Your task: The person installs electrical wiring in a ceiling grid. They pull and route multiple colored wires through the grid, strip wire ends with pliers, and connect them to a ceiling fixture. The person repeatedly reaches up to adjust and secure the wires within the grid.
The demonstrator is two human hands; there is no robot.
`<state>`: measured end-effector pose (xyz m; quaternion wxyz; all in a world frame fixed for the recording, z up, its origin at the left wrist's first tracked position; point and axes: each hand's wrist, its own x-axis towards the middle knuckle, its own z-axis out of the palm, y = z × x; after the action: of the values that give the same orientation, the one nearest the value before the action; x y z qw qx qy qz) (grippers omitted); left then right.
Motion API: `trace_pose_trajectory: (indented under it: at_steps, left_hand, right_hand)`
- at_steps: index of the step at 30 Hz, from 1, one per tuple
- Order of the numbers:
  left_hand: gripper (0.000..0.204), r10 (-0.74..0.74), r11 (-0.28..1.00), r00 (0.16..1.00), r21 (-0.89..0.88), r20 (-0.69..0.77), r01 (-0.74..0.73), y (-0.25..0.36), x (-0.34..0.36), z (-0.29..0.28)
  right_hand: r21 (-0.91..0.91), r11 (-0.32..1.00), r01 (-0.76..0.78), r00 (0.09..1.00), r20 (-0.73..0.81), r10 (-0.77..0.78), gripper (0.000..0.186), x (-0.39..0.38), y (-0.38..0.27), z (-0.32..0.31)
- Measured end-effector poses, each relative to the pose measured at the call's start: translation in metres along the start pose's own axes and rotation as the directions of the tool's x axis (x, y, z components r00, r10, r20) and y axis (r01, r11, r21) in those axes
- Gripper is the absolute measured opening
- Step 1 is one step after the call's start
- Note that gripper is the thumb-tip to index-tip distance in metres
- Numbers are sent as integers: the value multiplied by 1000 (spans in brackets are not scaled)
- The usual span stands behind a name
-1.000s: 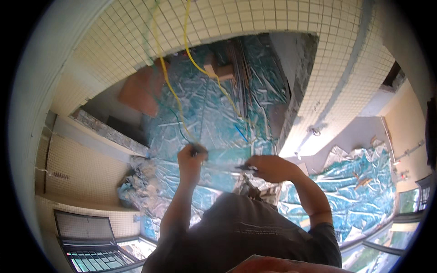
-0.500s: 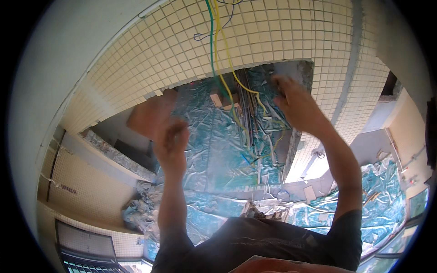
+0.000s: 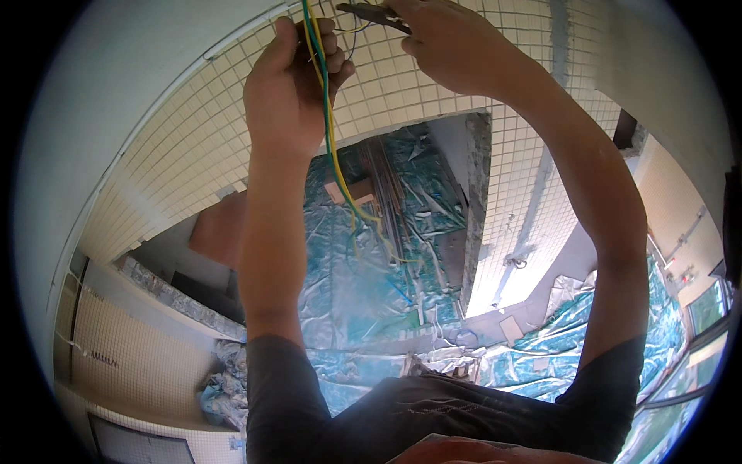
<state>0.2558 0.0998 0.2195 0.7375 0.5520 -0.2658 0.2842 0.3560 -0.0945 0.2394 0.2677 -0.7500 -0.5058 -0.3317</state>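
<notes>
Both my arms are raised toward the top of the picture. My left hand [image 3: 286,97] has its fingers curled around green and yellow electrical wires [image 3: 332,147], which hang down past its palm. In my right hand [image 3: 456,46] is a dark pair of pliers [image 3: 375,14], its jaws pointing left toward the wires. Between the two hands, a thin blue wire [image 3: 353,48] loops in front of the tiles. The upper ends of the wires run out of the picture.
Cream tiled wall [image 3: 386,100] surrounds a large opening with a rough edge [image 3: 478,193]. Beyond it, crumpled green plastic sheeting [image 3: 348,271] covers the floor, with long dark strips [image 3: 382,174] and cardboard pieces [image 3: 359,191] on it. A white conduit [image 3: 209,56] runs along the upper left.
Both hands have risen to the top of the picture. My left hand has taken hold of the green and yellow wires, drawing them left. The pliers now show clearly in my right hand.
</notes>
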Motion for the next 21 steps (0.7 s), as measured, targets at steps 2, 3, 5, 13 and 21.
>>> trace_pose_trajectory:
  at_steps: [2,3,5,13,21]
  left_hand:
    - [35,-77,996,989,-33,129,81,4,4,-14]
    - [31,-59,998,990,7,125,59,4,3,-14]
    - [29,-64,996,984,67,168,53,7,8,-28]
    - [20,229,866,971,470,-68,-172,8,2,-29]
    - [17,332,828,930,522,-160,-206,-6,-4,-17]
  right_hand:
    - [-37,999,39,998,46,-37,35,4,-4,-3]
    - [-79,992,96,995,34,-94,35,8,-3,-1]
    - [-136,983,126,992,18,-125,36,11,-9,1]
    - [-282,948,148,983,-65,-173,42,11,-34,-1]
    - [-347,905,248,962,-23,-272,41,35,-8,20]
